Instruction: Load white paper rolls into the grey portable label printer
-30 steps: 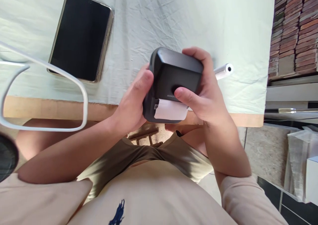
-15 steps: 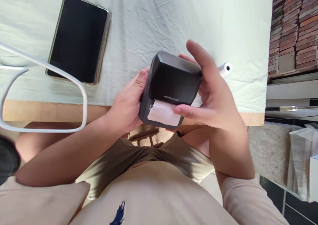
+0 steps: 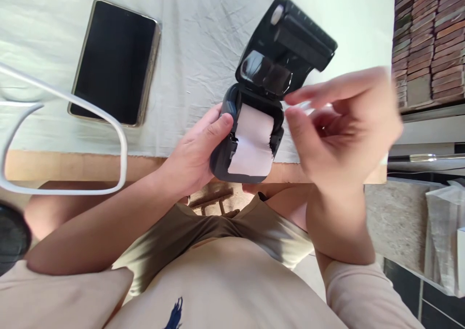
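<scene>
1. Since half a second ago, the lid of the portable printer has been swung up and back, and the right hand has been drawn further to the right.
2. Most of the view is taken up by the table, over which a pale, creased cloth is spread; its near side is bordered by a bare wooden strip, and part of its right edge is hidden behind the right hand.
3. Beyond that right edge, tall stacks of reddish slabs are seen.
4. At the left, the corner of the tablet and the near edge are crossed by a white bent tube.
5. A broad stretch of cloth is left between the dark-screened tablet and the raised lid; to the lid's lower right, the way is blocked by the right hand.
6. The printer is held at the table's near edge, its lid tilted away over the cloth.
7. Its left side is clamped by the left hand, thumb on the rim. The right index finger and thumb are brought near each other just beside the hinge; through blur, it cannot be told whether anything is pinched.
8. Inside, white paper is seated, its ragged end laid over the front.
</scene>
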Tool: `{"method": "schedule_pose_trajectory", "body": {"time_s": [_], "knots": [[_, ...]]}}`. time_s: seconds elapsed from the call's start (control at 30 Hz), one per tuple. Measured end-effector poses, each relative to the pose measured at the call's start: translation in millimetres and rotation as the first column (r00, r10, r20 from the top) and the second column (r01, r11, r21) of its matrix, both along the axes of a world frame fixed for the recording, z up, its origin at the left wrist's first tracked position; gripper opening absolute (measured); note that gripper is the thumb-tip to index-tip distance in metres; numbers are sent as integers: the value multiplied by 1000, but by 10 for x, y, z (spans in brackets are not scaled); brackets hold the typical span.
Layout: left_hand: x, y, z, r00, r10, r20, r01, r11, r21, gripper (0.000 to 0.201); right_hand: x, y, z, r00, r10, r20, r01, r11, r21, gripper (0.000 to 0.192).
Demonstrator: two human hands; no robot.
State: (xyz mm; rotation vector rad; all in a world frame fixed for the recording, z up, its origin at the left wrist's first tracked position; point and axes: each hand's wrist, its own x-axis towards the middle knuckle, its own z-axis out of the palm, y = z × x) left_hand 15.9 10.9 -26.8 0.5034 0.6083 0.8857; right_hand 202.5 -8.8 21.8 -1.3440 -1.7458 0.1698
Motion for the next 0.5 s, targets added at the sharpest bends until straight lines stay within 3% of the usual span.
{"method": "schedule_pose_trajectory", "body": {"time_s": [0.07, 0.13, 0.27, 0.33, 0.4, 0.5], "knots": [[-13, -2, -5, 999, -43, -21, 43, 999, 19, 22, 53, -28, 38, 972, 37, 231, 11, 979, -205, 10], [-37, 3, -29, 994, -96, -49, 100, 992, 78, 30, 71, -54, 91, 921, 81, 380, 70, 927, -368, 25], [-80, 25, -95, 983, -177, -54, 184, 964, 189, 50, 0, -56, 197, 851, 151, 503, 167, 831, -531, 45], [-84, 28, -111, 978, -202, -49, 208, 964, 167, 57, -38, -62, 239, 856, 143, 497, 179, 820, -544, 44], [-75, 17, -106, 984, -173, -43, 178, 976, 123, 62, -29, -99, 275, 902, 103, 419, 143, 844, -517, 45], [-38, -5, -67, 998, -58, -28, 60, 997, 54, 54, 119, -179, 289, 990, 58, 129, 17, 861, -509, 45]]}}
